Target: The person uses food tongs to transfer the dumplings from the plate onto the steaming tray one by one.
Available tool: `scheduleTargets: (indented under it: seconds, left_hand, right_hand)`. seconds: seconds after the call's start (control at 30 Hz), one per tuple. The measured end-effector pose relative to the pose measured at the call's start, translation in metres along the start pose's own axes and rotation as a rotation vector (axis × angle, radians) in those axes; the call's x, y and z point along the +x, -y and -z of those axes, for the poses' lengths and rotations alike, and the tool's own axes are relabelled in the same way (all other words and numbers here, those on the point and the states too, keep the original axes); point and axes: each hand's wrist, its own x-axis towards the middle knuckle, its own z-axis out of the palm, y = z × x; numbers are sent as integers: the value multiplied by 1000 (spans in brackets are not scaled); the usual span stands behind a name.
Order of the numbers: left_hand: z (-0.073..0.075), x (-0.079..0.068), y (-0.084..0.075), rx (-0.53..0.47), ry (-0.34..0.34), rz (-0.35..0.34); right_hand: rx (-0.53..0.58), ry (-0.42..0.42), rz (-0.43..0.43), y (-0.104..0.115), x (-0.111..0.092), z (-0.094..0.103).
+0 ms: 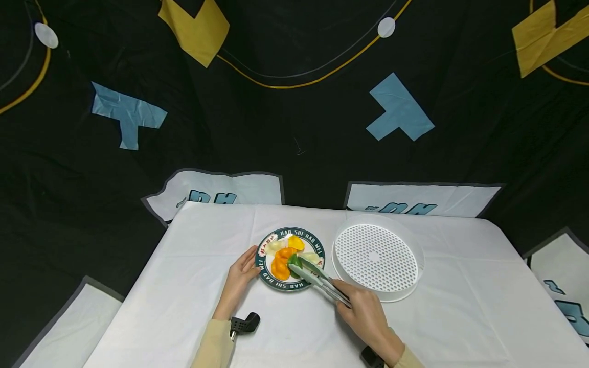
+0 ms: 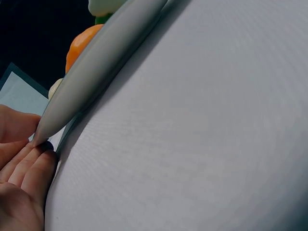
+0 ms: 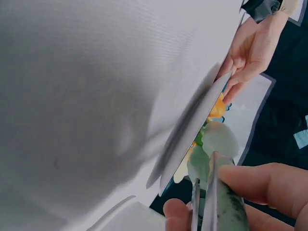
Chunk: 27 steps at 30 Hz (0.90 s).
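Note:
My left hand (image 1: 244, 271) pinches the left rim of a round plate (image 1: 287, 287), thumb on top and fingers underneath, as the left wrist view shows. Green lettering runs around the plate's edge. On it lie orange pepper-like pieces (image 1: 279, 268), a yellow piece (image 1: 296, 243), a pale piece (image 1: 274, 247) and a green piece (image 1: 294, 260). A pair of tongs (image 1: 317, 279) with pale green tips is in my right hand (image 1: 365, 313), gripped between thumb and fingers. The tongs' tips reach over the plate, right at the green piece, and partly hide it.
To the right of the plate sits a round white perforated tray (image 1: 359, 245) in a clear-rimmed dish. A white cloth (image 1: 460, 286) covers the table. Behind its far edge hangs a black backdrop (image 1: 299, 133) with blue and yellow shapes.

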Motion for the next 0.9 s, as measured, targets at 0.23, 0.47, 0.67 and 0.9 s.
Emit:
scheduleTargets:
  seconds: [0.23,0.47,0.67,0.9]
  left_hand:
    - [-1,-1,-2,4,10,1]
    - [-1,0,-2,14,7,10]
    - [-1,0,-2,43,-1,16]
    - [-1,1,1,78,-14,15]
  right_hand:
    - [30,-58,64,-6,0,10]
    - [73,-81,81,-9,2,25]
    - [95,-91,50,-10,5,43]
    - [77,-135,56,-22,6,66]
